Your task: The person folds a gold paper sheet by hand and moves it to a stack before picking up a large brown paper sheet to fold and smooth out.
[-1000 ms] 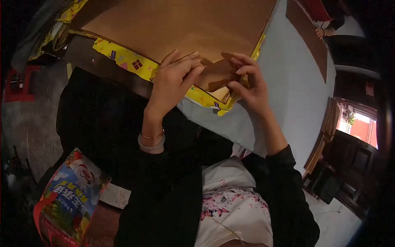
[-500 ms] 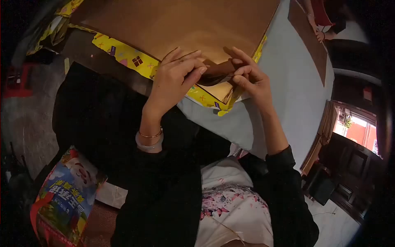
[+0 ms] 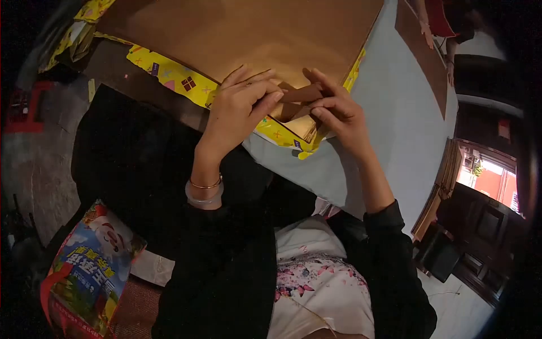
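Note:
A stack of large brown paper sheets (image 3: 243, 34) lies on yellow patterned wrapping paper (image 3: 169, 76) at the table's near edge. My left hand (image 3: 234, 110) rests on the top of the stack, its fingers stretched out over the paper and the thumb pointing right. At the near right corner my right hand (image 3: 344, 116) pinches a lifted, curled flap of brown paper (image 3: 300, 95) between thumb and fingers. Under the flap, paler sheet edges (image 3: 305, 125) of the stack show. Part of the flap is hidden behind my fingers.
Pale grey covering (image 3: 403, 118) spreads over the table to the right. Another brown sheet (image 3: 420, 56) lies at the far right, with a co-worker's hand (image 3: 427, 35) over it. A colourful printed bag (image 3: 93, 271) stands at lower left. A red stool (image 3: 25, 107) is at far left.
My right hand has shifted slightly left, and the pinched flap looks flatter and more spread out. My left hand has stayed put. The co-worker's hands have moved apart.

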### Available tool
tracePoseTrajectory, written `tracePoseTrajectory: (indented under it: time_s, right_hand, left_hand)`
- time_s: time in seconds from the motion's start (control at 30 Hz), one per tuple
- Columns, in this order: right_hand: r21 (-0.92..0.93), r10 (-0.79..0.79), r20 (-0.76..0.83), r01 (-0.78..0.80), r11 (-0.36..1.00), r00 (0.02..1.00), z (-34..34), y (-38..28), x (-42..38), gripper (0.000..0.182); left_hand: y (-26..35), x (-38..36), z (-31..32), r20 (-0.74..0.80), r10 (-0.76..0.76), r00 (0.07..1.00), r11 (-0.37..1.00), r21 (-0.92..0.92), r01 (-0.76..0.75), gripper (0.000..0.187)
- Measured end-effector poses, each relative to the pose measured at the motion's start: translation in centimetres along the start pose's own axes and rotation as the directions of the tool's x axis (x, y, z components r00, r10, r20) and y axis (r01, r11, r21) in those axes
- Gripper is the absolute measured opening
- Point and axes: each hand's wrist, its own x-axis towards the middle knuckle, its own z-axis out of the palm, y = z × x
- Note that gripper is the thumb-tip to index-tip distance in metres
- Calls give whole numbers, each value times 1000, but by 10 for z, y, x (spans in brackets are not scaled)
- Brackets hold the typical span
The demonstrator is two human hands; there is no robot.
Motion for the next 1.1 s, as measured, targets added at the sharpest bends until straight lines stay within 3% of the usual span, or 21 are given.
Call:
tracePoseTrajectory:
  time_s: [0.13,0.37,0.43,0.57,0.67,0.73,0.87,0.9,0.93,0.97,1.03,1.1]
  right_hand:
    - [185,104,-28,-97,978,994,0,-6,2,5]
    - [217,114,-44,-102,971,993,2,-11,5,5]
    - [320,186,-40,-164,933,982,1,-17,7,6]
    - [223,199,-57,-181,958,978,-1,-21,9,8]
    - [136,299,-119,-283,949,947,4,-22,8,13]
    - [118,365,-158,-350,930,917,8,-26,9,18]
    - [108,341,-207,-325,939,917,12,-24,7,18]
    - [-242,5,-276,-75,967,961,10,-24,6,18]
    - [-568,-334,-220,158,808,916,9,-23,6,21]
    - [-567,-335,-215,161,808,917,6,-23,2,21]
    - [-699,-437,-49,281,657,898,-3,-25,-11,29]
    - [-691,-413,37,322,647,910,-12,-19,-21,32]
  left_hand:
    - [0,0,0,0,7,1000,1000,11,-7,16]
    - [-1,-1,-1,2,16,1000,1000,16,-16,17]
    - [-1,0,-1,18,-4,1000,1000,7,4,18]
    - [-1,0,-3,32,-14,999,1000,-11,14,19]
    - [-1,1,-2,59,12,998,1000,-8,-12,20]
    - [0,1,1,-52,75,996,996,47,-72,19]
    - [-3,0,4,-81,65,995,996,70,-59,19]
    - [0,0,3,-37,34,999,998,60,-32,20]
    - [1,0,1,6,3,1000,999,51,-4,21]
    - [1,-1,1,2,0,1000,999,52,0,21]
    - [1,-1,1,-1,-36,999,999,18,36,21]
    - [2,0,0,-8,-32,999,999,-18,32,21]
